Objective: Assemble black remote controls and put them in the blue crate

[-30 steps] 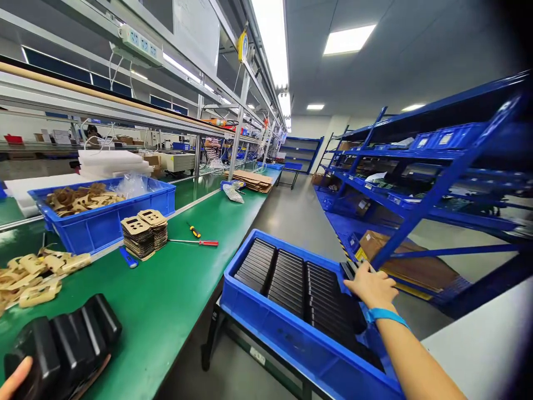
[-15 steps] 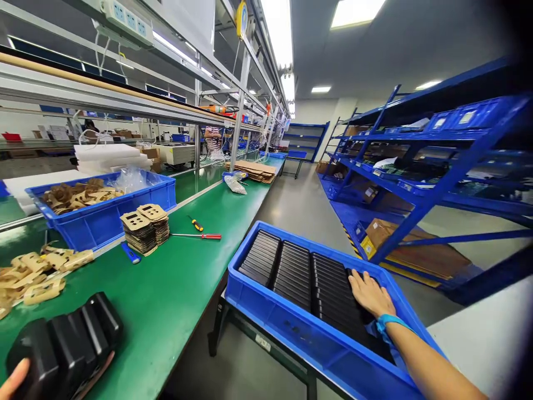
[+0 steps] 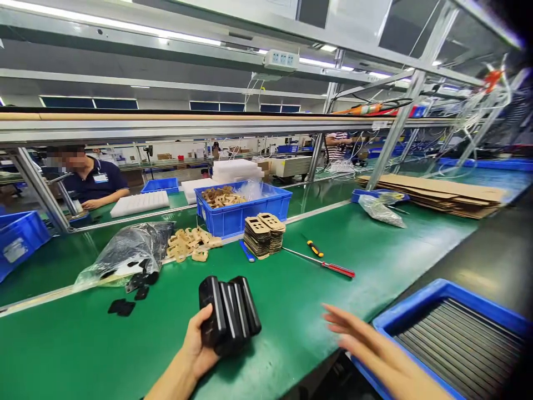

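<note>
My left hand (image 3: pixel 197 347) grips several black plastic cases (image 3: pixel 229 316), held side by side just above the green tabletop (image 3: pixel 137 361). Its thumb lies on the near side of the group. To the right, my right hand (image 3: pixel 370 344) is in the air by the table edge, fingers stretched out and holding nothing. Below and beside it is a blue crate (image 3: pixel 441 289) filled with rows of thin black pieces (image 3: pixel 462 339), cut off by the frame. In front of the cases are a stack of tan die-cut sheets (image 3: pixel 262 236) and a red-handled screwdriver (image 3: pixel 339 270).
A yellow-black screwdriver (image 3: pixel 315 248) and a blue cutter (image 3: pixel 247 251) lie near the stack. Behind stands a blue bin (image 3: pixel 233 222) of tan pieces. Left are a clear bag (image 3: pixel 133 244) and loose black parts (image 3: pixel 121 306). Flat cardboard (image 3: pixel 441 194) lies right; a co-worker (image 3: pixel 94 180) sits across.
The view has swung left. My right hand has come out of the crate to the table edge. My left hand still holds the black cases, now nearer the middle of the view.
</note>
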A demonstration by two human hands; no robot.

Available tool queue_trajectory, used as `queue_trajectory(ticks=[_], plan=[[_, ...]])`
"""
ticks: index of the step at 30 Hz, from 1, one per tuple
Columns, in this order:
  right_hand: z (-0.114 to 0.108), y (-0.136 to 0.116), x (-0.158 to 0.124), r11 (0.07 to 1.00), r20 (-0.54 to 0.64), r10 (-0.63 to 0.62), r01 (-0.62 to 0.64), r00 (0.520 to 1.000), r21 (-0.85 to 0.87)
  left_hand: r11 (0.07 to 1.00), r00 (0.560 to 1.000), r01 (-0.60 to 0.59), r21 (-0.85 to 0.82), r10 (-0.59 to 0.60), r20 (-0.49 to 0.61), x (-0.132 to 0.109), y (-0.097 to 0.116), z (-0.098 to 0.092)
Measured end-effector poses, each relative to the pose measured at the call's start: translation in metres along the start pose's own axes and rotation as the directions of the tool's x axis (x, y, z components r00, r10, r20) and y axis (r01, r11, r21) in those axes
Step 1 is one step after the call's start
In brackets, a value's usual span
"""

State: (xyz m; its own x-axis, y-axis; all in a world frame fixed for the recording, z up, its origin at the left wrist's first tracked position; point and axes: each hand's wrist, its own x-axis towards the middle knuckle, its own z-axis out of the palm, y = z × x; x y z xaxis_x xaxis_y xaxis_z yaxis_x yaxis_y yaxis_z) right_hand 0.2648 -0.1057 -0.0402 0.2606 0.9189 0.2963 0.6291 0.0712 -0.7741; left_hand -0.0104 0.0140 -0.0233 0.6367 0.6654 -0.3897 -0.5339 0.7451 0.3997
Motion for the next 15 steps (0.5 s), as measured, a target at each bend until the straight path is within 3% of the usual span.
queue_trajectory(ticks=[5,8,12,15], plan=[[0.084,-0.074,0.027,0.951,0.226,0.032,-0.099,0.974,0.294,0.997,0.999,-0.034,0.073,0.037,-0.032,-0.001,0.002,-0.001],[0.114,-0.102,0.049,0.942,0.248,0.033,-0.113,0.968,0.316,0.993,0.996,-0.069,0.098,0.073,-0.042,0.000,0.005,-0.002],[0.113,-0.109,0.055,0.900,0.273,0.000,-0.119,0.962,0.419,0.992,0.994,-0.110,0.059,0.111,-0.001,0.003,0.007,-0.003],[0.099,-0.105,0.048,0.776,0.261,0.036,-0.192,0.965,0.601,0.979,0.978,-0.201,0.022,0.199,0.057,0.003,0.005,-0.001]])
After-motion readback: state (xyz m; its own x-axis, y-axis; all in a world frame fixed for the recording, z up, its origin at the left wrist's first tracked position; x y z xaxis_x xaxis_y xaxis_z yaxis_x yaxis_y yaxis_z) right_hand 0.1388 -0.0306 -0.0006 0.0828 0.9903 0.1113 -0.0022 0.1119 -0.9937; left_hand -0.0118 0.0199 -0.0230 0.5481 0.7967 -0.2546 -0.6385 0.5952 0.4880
